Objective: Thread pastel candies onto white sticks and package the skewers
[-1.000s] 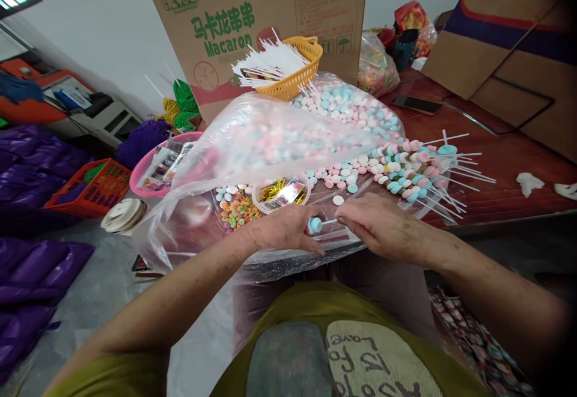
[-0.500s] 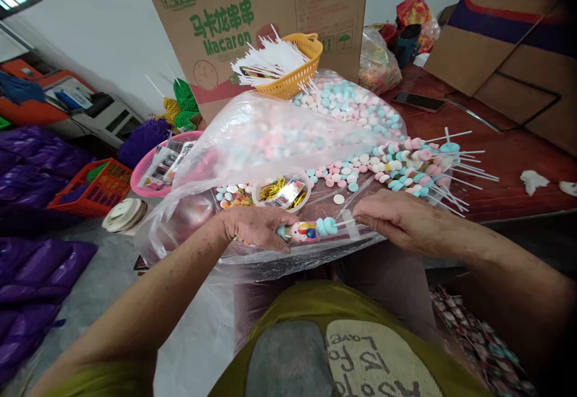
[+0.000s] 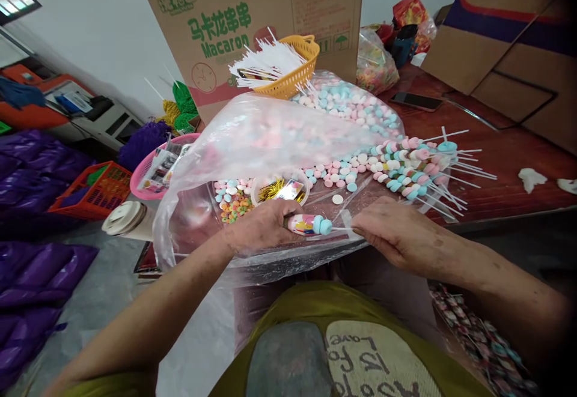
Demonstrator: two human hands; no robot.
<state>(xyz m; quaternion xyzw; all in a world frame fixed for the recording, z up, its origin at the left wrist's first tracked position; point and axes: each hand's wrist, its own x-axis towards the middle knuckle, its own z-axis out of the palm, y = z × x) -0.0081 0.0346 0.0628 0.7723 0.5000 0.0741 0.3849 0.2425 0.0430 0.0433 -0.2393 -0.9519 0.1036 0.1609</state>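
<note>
My left hand [image 3: 261,229] is closed around a candy skewer [image 3: 311,224] with a pink printed piece and a blue round sweet on it. My right hand [image 3: 392,232] pinches the thin white stick end of the same skewer. Both hands rest on a clear plastic sheet [image 3: 270,139] at the table's near edge. Just beyond lie loose pink, blue and white candies [image 3: 338,175] and a pile of finished skewers [image 3: 415,169].
A yellow basket of white sticks [image 3: 288,69] stands before a Macaron carton [image 3: 252,18]. A small bowl of gold wrappers [image 3: 279,190] and ring candies [image 3: 234,208] sit near my left hand. A phone [image 3: 417,101] lies on the wooden table [image 3: 509,157]. Pink basket [image 3: 153,169] is at left.
The skewer in my hands first showed only a blue sweet, then a pink printed piece too. My left hand slid left and came back right along it.
</note>
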